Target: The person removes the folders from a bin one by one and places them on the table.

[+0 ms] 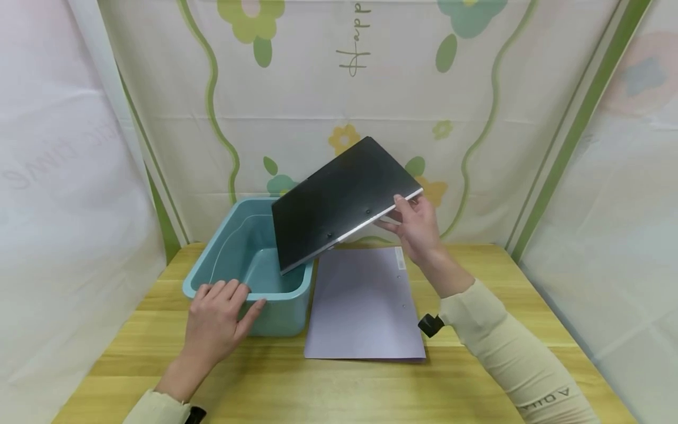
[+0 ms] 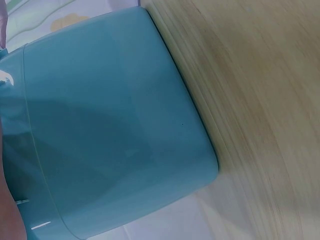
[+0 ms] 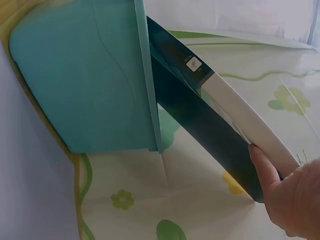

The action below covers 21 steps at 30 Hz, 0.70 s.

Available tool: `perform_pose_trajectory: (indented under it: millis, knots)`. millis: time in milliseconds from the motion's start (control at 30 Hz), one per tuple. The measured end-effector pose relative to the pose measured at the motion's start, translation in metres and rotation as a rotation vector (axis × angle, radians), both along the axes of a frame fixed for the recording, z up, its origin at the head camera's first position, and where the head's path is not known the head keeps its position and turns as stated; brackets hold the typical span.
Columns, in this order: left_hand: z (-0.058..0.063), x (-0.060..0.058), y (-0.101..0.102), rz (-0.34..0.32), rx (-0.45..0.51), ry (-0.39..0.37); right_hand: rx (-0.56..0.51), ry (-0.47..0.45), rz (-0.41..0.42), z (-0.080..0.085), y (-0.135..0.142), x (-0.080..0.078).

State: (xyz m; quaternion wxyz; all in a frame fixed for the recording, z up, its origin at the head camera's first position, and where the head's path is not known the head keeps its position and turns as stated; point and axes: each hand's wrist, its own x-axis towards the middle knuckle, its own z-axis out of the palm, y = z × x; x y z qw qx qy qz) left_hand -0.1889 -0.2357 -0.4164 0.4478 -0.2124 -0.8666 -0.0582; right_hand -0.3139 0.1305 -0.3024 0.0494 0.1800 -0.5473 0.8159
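Note:
My right hand pinches a black file folder by its white-edged spine, thumb on the near face. The folder is tilted, its lower left corner inside the opening of a blue plastic bin. In the right wrist view the folder's pale spine slants down from the hand to the bin's rim. My left hand grips the bin's near rim, fingers hooked over it and thumb outside. The left wrist view shows mostly the bin's outer wall, with only a sliver of the hand.
A light purple folder with a white label and punched holes lies flat on the wooden table, right of the bin. A flower-patterned curtain hangs behind the table, with pale sheets at both sides.

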Motion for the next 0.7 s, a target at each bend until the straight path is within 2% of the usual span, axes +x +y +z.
perform_pose_trajectory:
  millis: [133, 333, 467, 700]
  knots:
    - [0.000, 0.001, 0.000, 0.009, -0.005, -0.018, -0.001, -0.020, 0.003, 0.001, 0.003, -0.002]
    - [-0.001, -0.001, 0.001, -0.009, 0.008, 0.012, -0.038, -0.036, 0.007, 0.000, 0.011, -0.003]
    - [0.000, -0.001, 0.000, -0.006, 0.004, 0.006, -0.052, -0.039, -0.003, 0.000, 0.016, -0.004]
    - [0.000, 0.000, -0.002, 0.018, -0.015, -0.041, -0.093, -0.063, -0.037, 0.001, 0.025, -0.004]
